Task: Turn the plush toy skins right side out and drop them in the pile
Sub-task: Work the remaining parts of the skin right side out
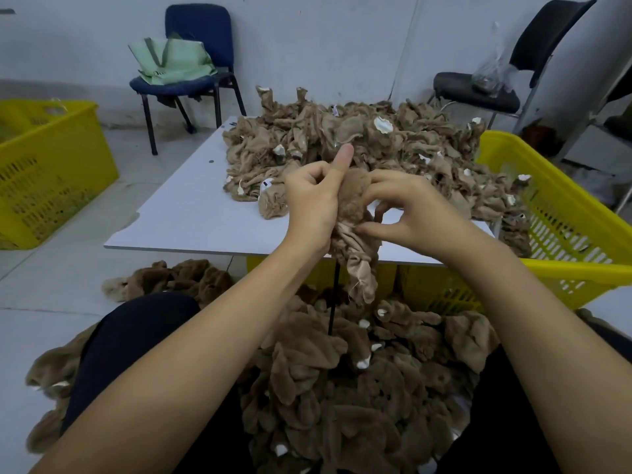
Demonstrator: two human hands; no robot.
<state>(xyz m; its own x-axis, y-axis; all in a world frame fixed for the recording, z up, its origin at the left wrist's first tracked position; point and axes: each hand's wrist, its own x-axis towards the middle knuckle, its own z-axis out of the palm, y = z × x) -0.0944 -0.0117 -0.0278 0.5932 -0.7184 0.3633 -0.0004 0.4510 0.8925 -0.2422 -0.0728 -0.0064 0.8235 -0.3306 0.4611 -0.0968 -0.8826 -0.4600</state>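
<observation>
Both hands work one plush skin (355,241) in the air just above the near edge of the desk (184,213). The left hand (313,203) is curled round the skin's upper part with its thumb sticking straight up, probably to brace the cloth while the fur is pushed through. The right hand (407,210) pinches the fabric from the other side, fingertips bent in against it, so each hand is clamped on the same piece. A rounded tuft of darker, fuzzy pile bulges between them, while the lower end hangs down as a thin, wrinkled, smooth-backed tube with loose threads; the skin looks only partly turned, with the furry face just emerging. On the desk beyond lies a heap of unturned skins (359,145), pale tan, matte and crumpled, dotted with small white patches. It sits within easy reach, likely as the supply. Below the hands, on the floor between the person's knees, spreads the pile (345,388) of finished skins, deeper brown, soft and lobed, placed so that a done piece can simply be let fall. A yellow crate (561,234) of slotted plastic stands at the right beside the desk, another yellow crate (48,165) at the left, and a blue chair (195,53) carrying a green bag (171,59) stands by the wall.
</observation>
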